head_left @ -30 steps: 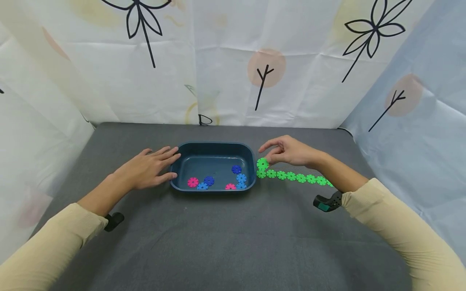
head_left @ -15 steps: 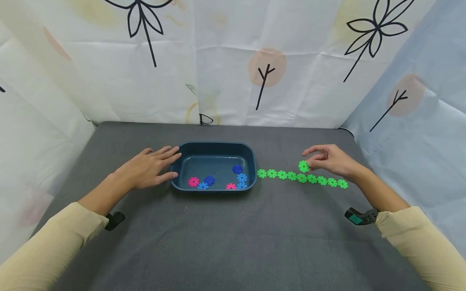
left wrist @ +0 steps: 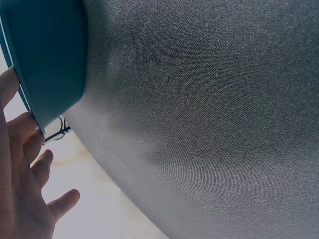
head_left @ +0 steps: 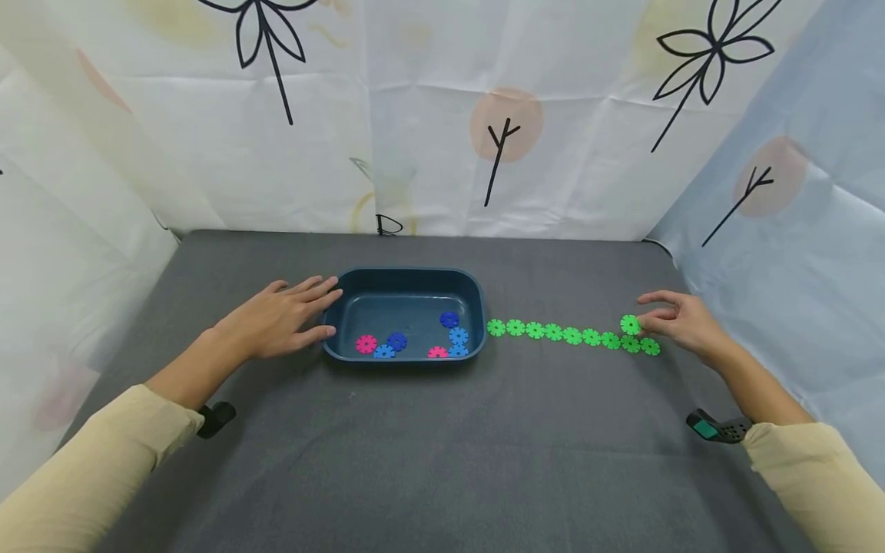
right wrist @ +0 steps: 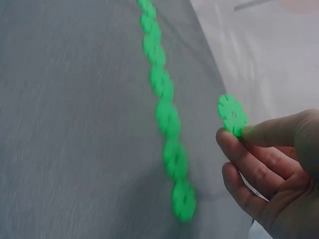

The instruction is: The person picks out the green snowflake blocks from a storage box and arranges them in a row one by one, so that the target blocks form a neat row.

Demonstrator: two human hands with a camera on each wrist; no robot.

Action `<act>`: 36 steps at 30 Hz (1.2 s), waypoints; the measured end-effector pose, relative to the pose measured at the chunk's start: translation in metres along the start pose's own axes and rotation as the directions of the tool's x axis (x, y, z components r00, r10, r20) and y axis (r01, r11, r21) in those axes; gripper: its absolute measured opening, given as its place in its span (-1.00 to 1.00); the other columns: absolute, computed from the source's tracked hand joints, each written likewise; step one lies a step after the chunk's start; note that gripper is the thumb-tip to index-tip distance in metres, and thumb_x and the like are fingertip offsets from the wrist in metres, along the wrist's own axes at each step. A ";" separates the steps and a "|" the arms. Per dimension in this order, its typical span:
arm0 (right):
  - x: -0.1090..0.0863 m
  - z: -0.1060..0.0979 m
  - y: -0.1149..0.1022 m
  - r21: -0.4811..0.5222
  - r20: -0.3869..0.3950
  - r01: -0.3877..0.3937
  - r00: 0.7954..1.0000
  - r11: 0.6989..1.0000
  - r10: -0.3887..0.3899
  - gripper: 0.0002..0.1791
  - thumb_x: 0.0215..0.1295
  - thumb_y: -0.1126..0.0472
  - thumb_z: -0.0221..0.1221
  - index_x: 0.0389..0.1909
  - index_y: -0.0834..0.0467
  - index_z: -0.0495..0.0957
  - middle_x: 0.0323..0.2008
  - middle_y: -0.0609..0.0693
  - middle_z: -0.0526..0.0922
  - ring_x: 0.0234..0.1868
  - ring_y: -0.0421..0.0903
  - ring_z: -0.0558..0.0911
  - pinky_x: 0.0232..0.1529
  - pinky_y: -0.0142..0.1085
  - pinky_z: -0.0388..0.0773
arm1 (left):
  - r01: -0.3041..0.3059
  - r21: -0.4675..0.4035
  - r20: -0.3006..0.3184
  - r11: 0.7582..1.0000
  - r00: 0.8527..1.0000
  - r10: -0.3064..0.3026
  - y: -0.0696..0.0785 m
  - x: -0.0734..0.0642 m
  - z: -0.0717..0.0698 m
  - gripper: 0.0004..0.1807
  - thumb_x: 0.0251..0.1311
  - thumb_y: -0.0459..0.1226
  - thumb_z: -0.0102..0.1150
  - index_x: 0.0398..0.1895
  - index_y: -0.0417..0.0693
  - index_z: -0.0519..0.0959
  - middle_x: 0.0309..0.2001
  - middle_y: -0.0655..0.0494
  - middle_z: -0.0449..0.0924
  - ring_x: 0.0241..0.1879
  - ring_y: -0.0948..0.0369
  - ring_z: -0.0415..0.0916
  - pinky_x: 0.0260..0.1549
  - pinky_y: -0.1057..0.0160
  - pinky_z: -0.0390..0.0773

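Between thumb and fingertips, my right hand (head_left: 683, 324) pinches a green notched plastic disc (right wrist: 232, 114), flower-shaped with a small centre hole. In the head view this disc overlaps the right end of a row of green discs (head_left: 553, 332), which lies on the grey cloth and runs out from the tray's right side. My left hand (head_left: 280, 319) has its fingers stretched out, fingertips at the left rim of the dark blue tray (head_left: 408, 269). The left wrist view shows those fingers against the tray's rim (left wrist: 27, 107).
Inside the tray lie pink discs (head_left: 366, 344), dark blue discs (head_left: 449, 319) and light blue discs (head_left: 459, 336). The grey cloth (head_left: 415, 453) covers the table. Printed white curtains (head_left: 429, 153) stand along the back and sides.
My right hand has carried the green disc rightward along the row, from beside the tray to the row's far end. The left hand has stayed at the tray.
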State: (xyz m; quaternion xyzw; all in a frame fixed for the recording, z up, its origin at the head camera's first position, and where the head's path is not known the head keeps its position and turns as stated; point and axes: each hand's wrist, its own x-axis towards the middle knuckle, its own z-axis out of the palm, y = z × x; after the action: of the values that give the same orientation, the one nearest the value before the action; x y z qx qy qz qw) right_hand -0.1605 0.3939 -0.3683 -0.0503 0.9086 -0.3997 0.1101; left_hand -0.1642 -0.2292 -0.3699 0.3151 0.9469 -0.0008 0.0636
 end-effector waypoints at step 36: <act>-0.021 -0.014 0.068 -0.123 -0.136 -0.091 0.988 0.988 0.074 -0.59 0.37 0.40 0.14 0.07 0.67 0.36 -0.42 0.25 0.73 -0.52 -0.29 0.67 -0.47 -0.39 0.60 | 0.002 -0.007 -0.001 1.000 1.000 -0.002 0.001 -0.002 -0.001 -0.23 0.44 0.15 -0.06 0.53 -0.13 0.19 0.53 -0.16 0.08 0.50 -0.14 0.04 0.29 -0.35 0.16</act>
State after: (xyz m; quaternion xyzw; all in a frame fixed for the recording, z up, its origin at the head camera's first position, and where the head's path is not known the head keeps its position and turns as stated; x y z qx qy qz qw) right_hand -0.1433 0.4535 -0.4059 0.0069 0.9391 -0.3378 0.0632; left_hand -0.1620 -0.2293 -0.3682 0.3141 0.9472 0.0029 0.0641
